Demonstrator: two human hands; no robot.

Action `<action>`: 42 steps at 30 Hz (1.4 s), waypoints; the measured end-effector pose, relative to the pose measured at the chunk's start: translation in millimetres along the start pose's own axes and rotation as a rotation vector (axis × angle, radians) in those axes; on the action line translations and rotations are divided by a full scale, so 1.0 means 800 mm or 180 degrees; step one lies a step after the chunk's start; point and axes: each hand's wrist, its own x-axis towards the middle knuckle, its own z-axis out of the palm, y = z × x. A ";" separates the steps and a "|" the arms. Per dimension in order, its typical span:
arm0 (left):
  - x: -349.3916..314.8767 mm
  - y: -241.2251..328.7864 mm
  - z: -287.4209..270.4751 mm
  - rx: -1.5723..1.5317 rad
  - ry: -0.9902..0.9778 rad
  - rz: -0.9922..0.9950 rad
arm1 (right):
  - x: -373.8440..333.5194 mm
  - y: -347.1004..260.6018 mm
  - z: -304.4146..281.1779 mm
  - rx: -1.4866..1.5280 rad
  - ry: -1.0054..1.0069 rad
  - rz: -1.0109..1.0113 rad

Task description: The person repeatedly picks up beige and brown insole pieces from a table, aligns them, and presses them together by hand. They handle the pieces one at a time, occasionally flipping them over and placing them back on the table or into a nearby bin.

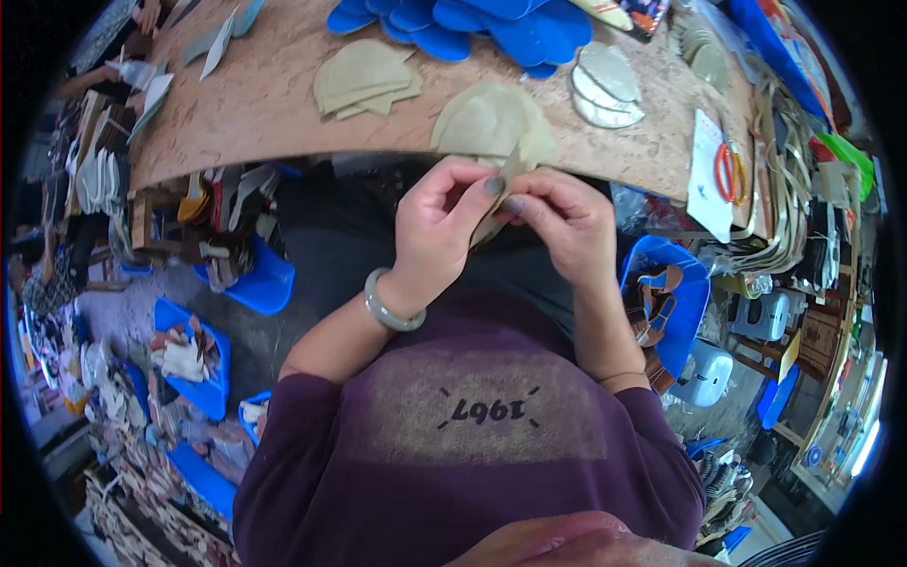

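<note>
My left hand (439,222) and my right hand (572,227) meet just off the near edge of the table. Between their pinched thumbs and fingers is a thin olive-beige cut piece (485,230), seen nearly edge-on. A pale bracelet circles my left wrist. Right beyond my fingers, a stack of rounded olive-beige cut pieces (487,118) lies at the table edge. Farther left is another loose pile of similar pieces (364,77). Whether the held piece is one layer or two, I cannot tell.
Blue rounded pieces (472,24) are heaped at the table's far side. Pale, shiny half-round pieces (605,90) lie to the right, then orange-handled scissors (729,173) on a white sheet. A blue bin (694,283) with brown strapped parts stands low right; blue trays (222,364) sit on the left floor.
</note>
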 end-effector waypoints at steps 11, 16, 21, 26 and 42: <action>0.002 -0.010 -0.014 0.0598 0.0284 0.0025 | 0.014 0.003 0.014 0.0595 -0.0059 0.0697; 0.004 -0.005 -0.021 0.0823 0.0272 -0.0037 | 0.020 0.011 0.008 0.1109 -0.0269 0.0951; 0.009 -0.002 -0.021 0.1521 0.0129 0.0240 | 0.021 0.012 0.006 0.0272 -0.0195 0.0460; 0.004 -0.002 -0.011 0.1284 0.0078 0.0576 | 0.023 0.005 0.007 -0.0042 -0.0165 0.0324; -0.018 0.071 -0.198 -0.0366 0.2324 0.0774 | 0.204 0.010 0.064 -0.1761 0.1083 -0.2788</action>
